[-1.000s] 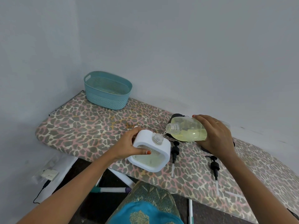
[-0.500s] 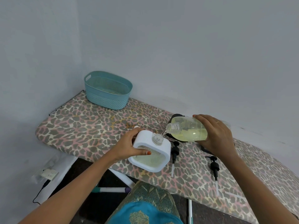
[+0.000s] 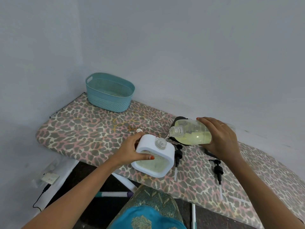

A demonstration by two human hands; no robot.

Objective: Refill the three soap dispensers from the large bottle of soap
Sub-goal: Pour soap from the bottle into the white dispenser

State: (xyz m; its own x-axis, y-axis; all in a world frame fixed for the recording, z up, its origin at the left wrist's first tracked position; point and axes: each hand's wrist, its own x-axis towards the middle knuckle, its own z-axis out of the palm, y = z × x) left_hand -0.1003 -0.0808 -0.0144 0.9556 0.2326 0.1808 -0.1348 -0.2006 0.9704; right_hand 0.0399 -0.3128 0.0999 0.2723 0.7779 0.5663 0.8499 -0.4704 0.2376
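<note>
Pouring into one part-filled dispenser (image 3: 155, 156) clasped by the left hand (image 3: 132, 151), the right hand (image 3: 221, 139) gripped the tilted bottle (image 3: 193, 134); refilling looked unfinished.

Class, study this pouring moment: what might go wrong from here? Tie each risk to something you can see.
1. The soap stream from the large soap bottle must hit the narrow neck of the white dispenser; a wobble of the right hand could spill soap on the ironing board.
2. The left hand holds the dispenser tilted near the board's front edge; it might slip off.
</note>
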